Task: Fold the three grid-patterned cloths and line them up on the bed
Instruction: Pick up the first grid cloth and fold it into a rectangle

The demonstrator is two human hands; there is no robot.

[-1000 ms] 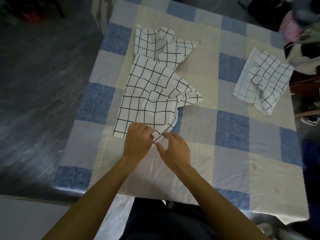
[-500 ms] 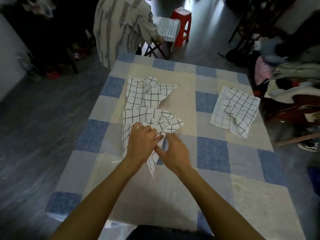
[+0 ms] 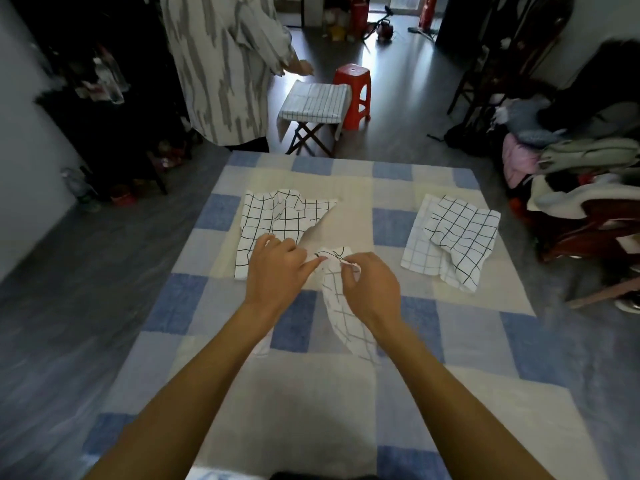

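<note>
Three white cloths with black grid lines are on the blue-and-cream checked bed (image 3: 485,358). One cloth (image 3: 341,306) hangs lifted above the bed's middle, its top edge pinched by both my left hand (image 3: 273,271) and my right hand (image 3: 370,289), which are close together. Its lower part dangles crumpled toward me. A second cloth (image 3: 277,216) lies rumpled on the bed just beyond my left hand. A third cloth (image 3: 453,237) lies crumpled at the right, partly doubled over itself.
A person in a grey-striped shirt (image 3: 225,71) stands past the bed's far left corner. A folding stool with a striped cloth (image 3: 313,102) and a red plastic stool (image 3: 353,91) stand behind the bed. A clothes pile (image 3: 571,174) borders the right edge.
Both hands have lifted the near cloth off the bed, and it now hangs bunched between them. My view has tilted up, bringing the room beyond the bed into sight.
</note>
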